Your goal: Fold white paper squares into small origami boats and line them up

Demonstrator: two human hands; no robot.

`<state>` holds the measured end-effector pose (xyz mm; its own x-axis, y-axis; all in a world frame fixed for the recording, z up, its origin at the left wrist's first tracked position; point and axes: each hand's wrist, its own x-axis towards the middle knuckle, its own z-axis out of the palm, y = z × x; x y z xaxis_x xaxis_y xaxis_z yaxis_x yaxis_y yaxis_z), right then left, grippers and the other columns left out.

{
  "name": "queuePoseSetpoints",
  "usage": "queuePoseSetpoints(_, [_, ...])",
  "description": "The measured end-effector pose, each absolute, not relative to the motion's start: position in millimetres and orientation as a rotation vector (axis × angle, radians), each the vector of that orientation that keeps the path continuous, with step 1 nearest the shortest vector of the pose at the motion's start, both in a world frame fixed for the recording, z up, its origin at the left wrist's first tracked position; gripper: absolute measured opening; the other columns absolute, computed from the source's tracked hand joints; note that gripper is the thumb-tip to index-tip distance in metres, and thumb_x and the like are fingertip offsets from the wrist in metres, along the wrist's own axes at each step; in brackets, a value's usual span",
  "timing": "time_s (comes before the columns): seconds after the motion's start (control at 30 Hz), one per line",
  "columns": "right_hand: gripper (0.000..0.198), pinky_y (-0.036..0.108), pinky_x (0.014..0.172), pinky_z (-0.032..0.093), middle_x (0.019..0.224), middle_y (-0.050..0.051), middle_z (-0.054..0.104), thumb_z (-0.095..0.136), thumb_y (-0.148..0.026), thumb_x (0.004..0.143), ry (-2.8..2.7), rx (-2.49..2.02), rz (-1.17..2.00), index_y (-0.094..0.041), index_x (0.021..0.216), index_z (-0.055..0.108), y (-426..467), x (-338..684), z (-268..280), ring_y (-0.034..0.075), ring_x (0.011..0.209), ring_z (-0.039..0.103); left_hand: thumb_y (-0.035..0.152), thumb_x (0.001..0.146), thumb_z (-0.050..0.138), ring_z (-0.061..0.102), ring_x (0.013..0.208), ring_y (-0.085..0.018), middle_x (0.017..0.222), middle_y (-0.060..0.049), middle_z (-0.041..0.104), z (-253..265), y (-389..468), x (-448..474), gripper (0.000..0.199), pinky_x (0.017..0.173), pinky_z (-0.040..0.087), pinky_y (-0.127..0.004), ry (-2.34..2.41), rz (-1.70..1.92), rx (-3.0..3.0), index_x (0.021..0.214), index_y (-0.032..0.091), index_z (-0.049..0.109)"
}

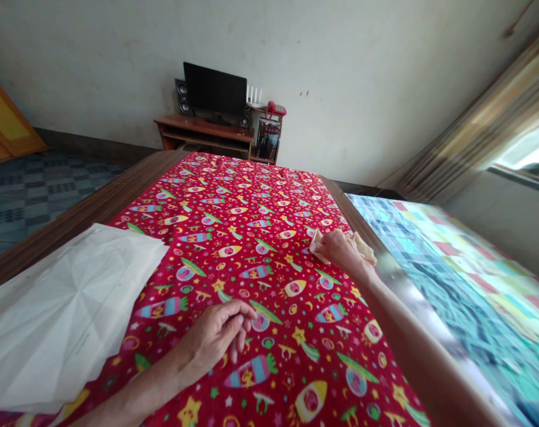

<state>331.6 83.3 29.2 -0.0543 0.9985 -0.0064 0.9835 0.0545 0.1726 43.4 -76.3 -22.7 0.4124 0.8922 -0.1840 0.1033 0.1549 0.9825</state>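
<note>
Cloth (364, 248) — perhaps gripped — under right hand (340, 247).

The head camera looks forward and down (from close by) across the tabletop (118, 193) toward the far wall (340, 77).

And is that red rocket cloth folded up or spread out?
Spread out: the red rocket cloth lies open across the brown table, its pattern showing over a wide area.
</note>
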Motion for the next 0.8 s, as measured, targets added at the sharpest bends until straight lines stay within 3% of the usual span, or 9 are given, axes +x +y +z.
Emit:
queuePoseSetpoints(0.17, [0.027,0.026,0.062,0.042,0.076,0.013,0.068,0.051,-0.026,0.080,2.183,2.034,0.171,-0.012,0.086,0.073,90.6,328.3,32.5,0.022,0.075,0.065,0.044,0.086,0.048,0.051,0.044,-0.008,0.064,0.001,0.056,-20.2,-76.7,43.9,0.032,0.042,0.043,-0.019,1.015,0.739,1.311,0.093,0.015,0.058])
queuePoseSetpoints(0.37, [0.027,0.024,0.055,0.037,0.078,0.013,0.069,0.053,-0.028,0.079,2.183,2.028,0.156,-0.010,0.084,0.072,86.8,329.0,37.0,0.020,0.071,0.064,0.045,0.084,0.049,0.052,0.045,-0.008,0.066,0.001,0.055,-17.6,-76.4,45.3,0.032,0.041,0.044,-0.019,1.011,0.761,1.319,0.089,0.014,0.058])
queuePoseSetpoints(0.8, [0.037,0.025,0.053,0.026,0.077,0.008,0.068,0.038,-0.031,0.094,2.324,2.214,0.353,-0.016,0.076,0.067,32.0,306.2,64.1,0.015,0.067,0.059,0.042,0.084,0.049,0.051,0.046,-0.008,0.072,0.000,0.054,-28.0,-75.7,44.8,0.029,0.041,0.045,-0.019,0.990,0.802,1.339,0.088,0.014,0.057])
